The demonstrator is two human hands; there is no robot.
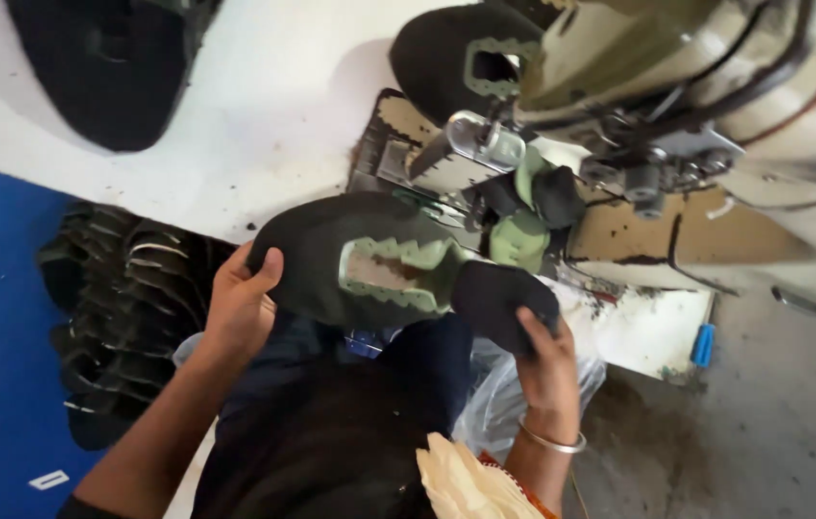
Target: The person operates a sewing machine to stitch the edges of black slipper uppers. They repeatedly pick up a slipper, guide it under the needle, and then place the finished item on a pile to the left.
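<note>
Head view: the left hand (240, 303) grips the black shoe upper (360, 259) just in front of the sewing machine (677, 115), fingers curled over its edge. Right hand (544, 360), wrist bent upward, pinches its other end.

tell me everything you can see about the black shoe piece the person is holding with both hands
The black shoe piece is a curved, soft-looking fabric upper with a pale green, zigzag-edged trim framing an opening near its middle. It is held roughly level in front of the sewing machine, above the person's lap. The left hand grips its left edge, thumb on top; the right hand pinches its dark right end. That end runs toward the machine's needle area, where more green and black pieces bunch.
</note>
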